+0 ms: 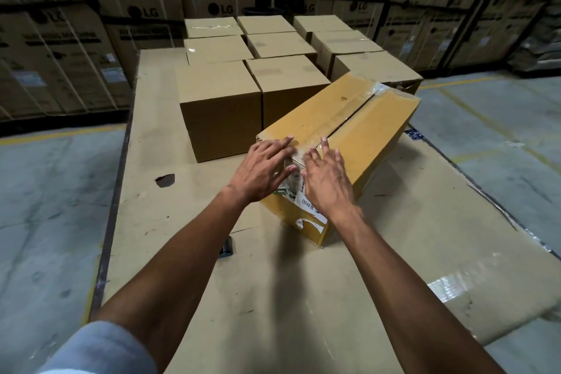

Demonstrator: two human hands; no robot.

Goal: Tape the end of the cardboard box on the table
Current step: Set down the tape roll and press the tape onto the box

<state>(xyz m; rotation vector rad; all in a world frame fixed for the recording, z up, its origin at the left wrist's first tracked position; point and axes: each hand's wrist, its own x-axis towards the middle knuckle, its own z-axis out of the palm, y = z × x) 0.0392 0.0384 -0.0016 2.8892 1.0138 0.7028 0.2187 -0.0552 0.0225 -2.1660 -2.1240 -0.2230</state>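
A long yellow-brown cardboard box point(358, 127) lies at an angle on the table point(273, 297), its near end toward me. Clear tape point(299, 158) runs along its top seam and folds over the near end, which carries a torn white label. My left hand point(261, 168) lies flat on the near top corner, fingers spread over the tape. My right hand point(326, 176) presses flat on the same end just right of the seam, fingers apart. Neither hand holds anything.
Several plain brown boxes point(221, 112) stand in rows behind the yellow box. A small dark object point(226, 247) lies on the table by my left forearm, and a dark hole point(165, 181) marks the surface. Stacked LG cartons point(142, 12) line the back wall.
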